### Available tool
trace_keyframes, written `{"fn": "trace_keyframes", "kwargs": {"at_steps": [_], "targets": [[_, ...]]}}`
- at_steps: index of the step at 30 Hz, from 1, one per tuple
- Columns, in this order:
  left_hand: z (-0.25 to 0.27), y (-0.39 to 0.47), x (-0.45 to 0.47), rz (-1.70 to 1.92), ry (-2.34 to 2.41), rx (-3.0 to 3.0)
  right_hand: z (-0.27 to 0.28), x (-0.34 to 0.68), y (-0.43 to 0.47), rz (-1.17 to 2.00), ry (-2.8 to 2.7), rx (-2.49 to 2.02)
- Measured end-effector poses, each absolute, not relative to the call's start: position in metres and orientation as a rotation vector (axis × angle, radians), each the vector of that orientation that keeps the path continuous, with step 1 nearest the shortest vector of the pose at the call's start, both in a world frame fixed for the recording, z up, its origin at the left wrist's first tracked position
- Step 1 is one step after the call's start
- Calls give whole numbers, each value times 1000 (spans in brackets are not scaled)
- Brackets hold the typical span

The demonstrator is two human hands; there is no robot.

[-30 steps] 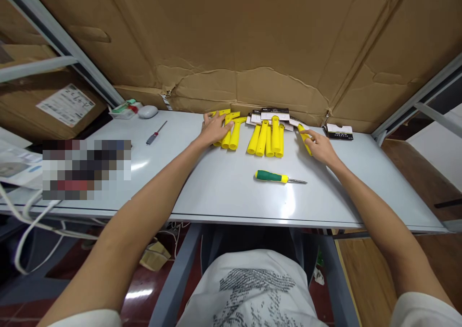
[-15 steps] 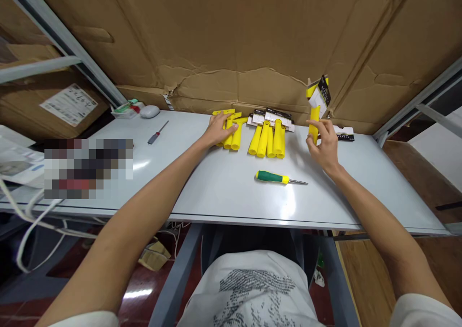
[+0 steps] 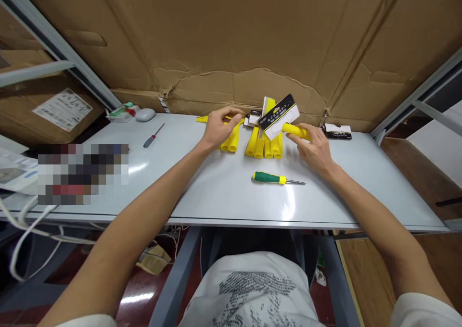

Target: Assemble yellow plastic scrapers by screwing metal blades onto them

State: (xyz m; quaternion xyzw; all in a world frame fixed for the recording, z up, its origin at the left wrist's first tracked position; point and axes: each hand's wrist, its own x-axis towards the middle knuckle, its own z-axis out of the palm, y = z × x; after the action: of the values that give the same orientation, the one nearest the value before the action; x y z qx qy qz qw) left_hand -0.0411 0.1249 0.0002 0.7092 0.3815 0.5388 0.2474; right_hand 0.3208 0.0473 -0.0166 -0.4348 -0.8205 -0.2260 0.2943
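Observation:
My right hand (image 3: 314,149) is closed around the yellow handle of a scraper (image 3: 296,131). That scraper is tilted with its head toward the left, and a black and white card (image 3: 279,118) is on it. It passes over a row of yellow scrapers (image 3: 259,148) lying side by side, whose upper ends it partly hides. My left hand (image 3: 221,131) hovers at a few more yellow scrapers (image 3: 231,142), fingers curved and thumb apart, with nothing visible in its grasp. Nearer to me lies a green and yellow screwdriver (image 3: 269,178).
A black and white package (image 3: 338,132) lies at the back right. Toward the left are a grey screwdriver (image 3: 153,136), a white mouse (image 3: 145,114) and a small box (image 3: 121,113). Cardboard (image 3: 234,38) stands behind the table (image 3: 202,192). White cables (image 3: 21,231) hang at left.
My right hand has swung the scraper from upright at the right to tilted leftward, over the row. My left hand has lifted slightly off the yellow scrapers, which have shifted a little.

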Motion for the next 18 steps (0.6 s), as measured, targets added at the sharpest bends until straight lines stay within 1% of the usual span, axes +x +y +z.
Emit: {"fn": "trace_keyframes", "kwargs": {"at_steps": [2,4,11,18], "targets": [[7,112,-26,1395,855,1845,-17,318,46,-630,-2239,-1143],[8,103,-15,1350,771,1773,-18,316,45,-647,-2257,-1145],[1,95,-8,1216,767,1762,-21,318,47,-771,-2226,-1018],[0,86,1,1300,741,1680,-18,313,41,-545,-2243,-1025]]}}
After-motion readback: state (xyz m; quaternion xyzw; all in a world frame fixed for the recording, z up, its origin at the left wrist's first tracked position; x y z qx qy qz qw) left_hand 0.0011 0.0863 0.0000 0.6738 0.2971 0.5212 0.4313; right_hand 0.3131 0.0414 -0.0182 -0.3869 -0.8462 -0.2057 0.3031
